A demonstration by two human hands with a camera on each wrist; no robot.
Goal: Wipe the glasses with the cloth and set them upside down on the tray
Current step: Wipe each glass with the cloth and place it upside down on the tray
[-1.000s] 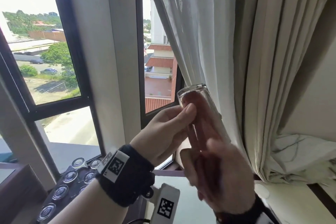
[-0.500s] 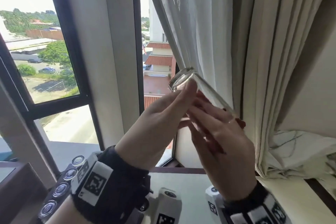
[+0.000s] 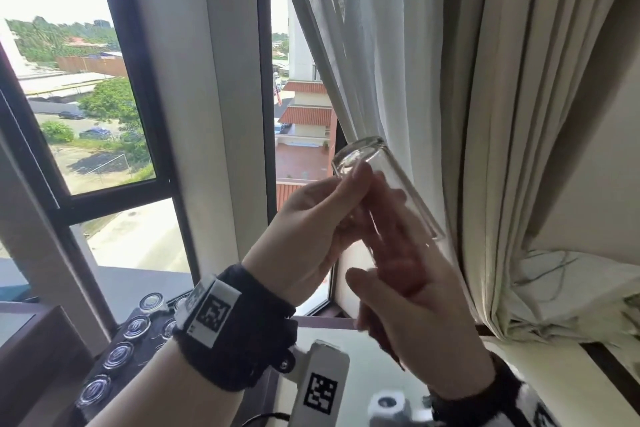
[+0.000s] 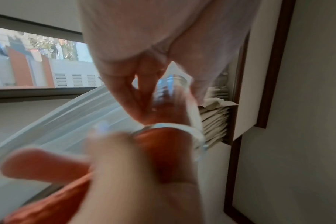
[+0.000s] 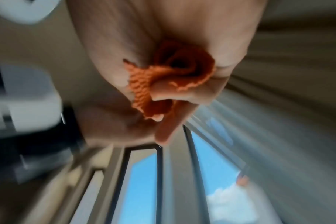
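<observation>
Up near the window, the left hand [image 3: 311, 229] has its fingers curled round the closed base end of a clear, straight-sided drinking glass [image 3: 388, 184], thumb along the near side. That glass is held in the air, tilted, with its base toward the upper left and its open mouth toward the lower right. The right hand [image 3: 412, 315] is just below it, fingers reaching into the open mouth; seen through the wall of the glass they are wrapped in an orange knitted cloth [image 5: 163, 81]. In the right wrist view the cloth is bunched in the curled fingers and palm of that hand, a frilled edge hanging loose. The left wrist view, blurred, shows orange fabric filling the rim of the glass.

Behind the hands hangs a sheer white curtain [image 3: 374, 62], and beside it a heavier cream curtain [image 3: 519, 114] gathered at the right. Lower left, past the left wrist's black band, a dark tray [image 3: 104, 364] carries a row of other clear glasses [image 3: 117, 355] set upside down, bases up. A dark-framed window [image 3: 114, 80] looks out on trees and roofs.
</observation>
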